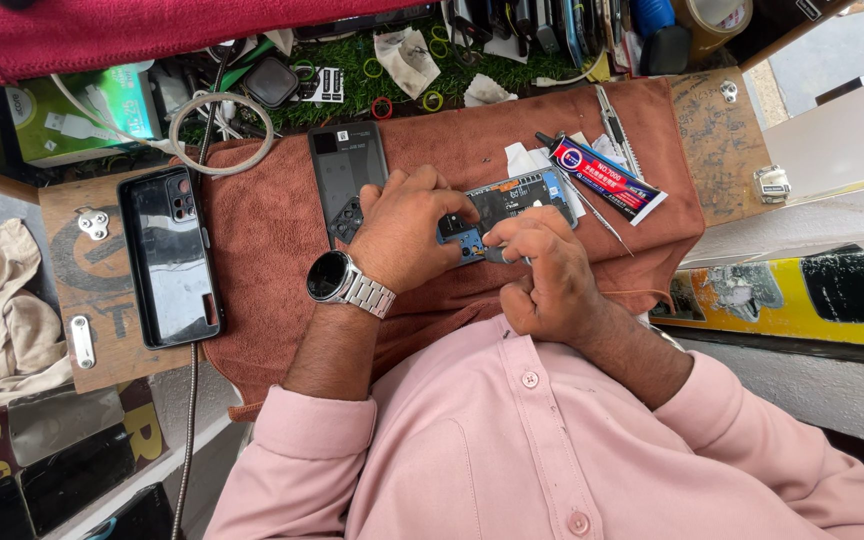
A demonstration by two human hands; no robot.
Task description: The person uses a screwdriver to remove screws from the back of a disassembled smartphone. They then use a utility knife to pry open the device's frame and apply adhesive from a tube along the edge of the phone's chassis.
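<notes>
The opened phone (512,205) lay on the brown cloth (252,230). The left hand (407,230) curled over one end, holding it down. The right hand (542,270) pinched a thin tool (500,256) against it. A glue tube (607,178) lay near.

Both hands cover the opened phone's (512,205) near end; the tool tip under the right hand (547,280) is too small to tell. The top edge cuts the tape roll (717,18).
</notes>
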